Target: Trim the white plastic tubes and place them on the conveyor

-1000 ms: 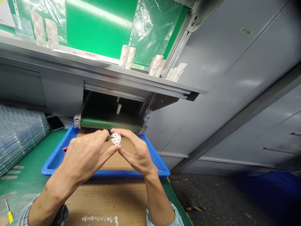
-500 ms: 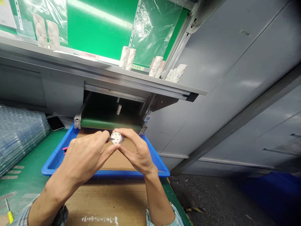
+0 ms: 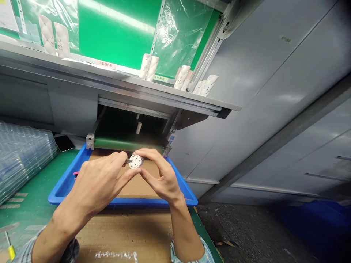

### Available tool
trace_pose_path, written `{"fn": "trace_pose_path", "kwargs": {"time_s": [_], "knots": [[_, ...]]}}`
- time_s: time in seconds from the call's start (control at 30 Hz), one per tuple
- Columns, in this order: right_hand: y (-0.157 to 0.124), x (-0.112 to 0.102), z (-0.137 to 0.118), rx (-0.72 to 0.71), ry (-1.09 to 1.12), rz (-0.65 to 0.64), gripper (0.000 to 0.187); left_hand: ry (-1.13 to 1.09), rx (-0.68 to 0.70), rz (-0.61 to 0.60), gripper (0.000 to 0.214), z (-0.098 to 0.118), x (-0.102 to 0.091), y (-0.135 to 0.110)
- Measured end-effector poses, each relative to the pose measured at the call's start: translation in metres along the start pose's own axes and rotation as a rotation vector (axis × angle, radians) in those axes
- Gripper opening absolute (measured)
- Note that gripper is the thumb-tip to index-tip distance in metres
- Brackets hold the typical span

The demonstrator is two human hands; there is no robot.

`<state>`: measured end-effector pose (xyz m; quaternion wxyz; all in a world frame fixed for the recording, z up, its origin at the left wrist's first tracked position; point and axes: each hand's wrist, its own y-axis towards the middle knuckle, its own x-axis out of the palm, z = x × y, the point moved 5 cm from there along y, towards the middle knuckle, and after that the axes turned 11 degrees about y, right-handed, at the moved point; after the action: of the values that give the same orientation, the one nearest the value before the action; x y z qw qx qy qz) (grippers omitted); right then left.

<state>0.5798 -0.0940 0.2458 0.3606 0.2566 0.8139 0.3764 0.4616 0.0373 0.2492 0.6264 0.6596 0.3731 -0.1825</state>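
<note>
Between the fingers and thumb of my right hand (image 3: 161, 179) is a white cylindrical part (image 3: 136, 161), its round end with several small dark holes turned toward me. My left hand (image 3: 98, 179) is closed on a small pointed metal tool (image 3: 127, 161); most of the tool is hidden by the fingers, so its exact kind cannot be made out. The tool's tip lies at the left side of the part's round face. My left thumb reaches to the part's lower edge, close to my right thumb. Both hands are above a blue tray (image 3: 123, 201) lined with cardboard.
Behind the tray, a green conveyor belt (image 3: 126, 143) carries a white piece (image 3: 138, 128). White cylinders (image 3: 63, 40) stand on the shelf above. Stacked clear plastic trays (image 3: 27, 157), a phone (image 3: 64, 143) and a yellow-handled screwdriver (image 3: 11, 251) lie at left. A cardboard sheet (image 3: 131, 230) lies in front.
The white part has turned slightly in my right fingers, so the holes on its face sit differently. The tool's tip has shifted a little on the face. Both hands stay nearly in place.
</note>
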Motion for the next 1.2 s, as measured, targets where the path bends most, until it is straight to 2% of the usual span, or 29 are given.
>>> {"fn": "trace_pose_path", "kwargs": {"time_s": [0.57,0.8,1.2], "knots": [[0.0003,0.0008,-0.0064,-0.075,-0.079,0.102,0.035,0.066,0.030,0.066,0.050,0.0059,-0.0070,-0.0006],[-0.0012,0.0018,-0.0063,-0.049,-0.149,0.104,0.045,0.048,0.024,0.063,0.048,0.0057,-0.0076,-0.0011],[-0.0027,0.0021,-0.0064,-0.040,-0.148,0.121,0.042,0.078,0.009,0.064,0.054,0.0067,-0.0084,-0.0012]]}}
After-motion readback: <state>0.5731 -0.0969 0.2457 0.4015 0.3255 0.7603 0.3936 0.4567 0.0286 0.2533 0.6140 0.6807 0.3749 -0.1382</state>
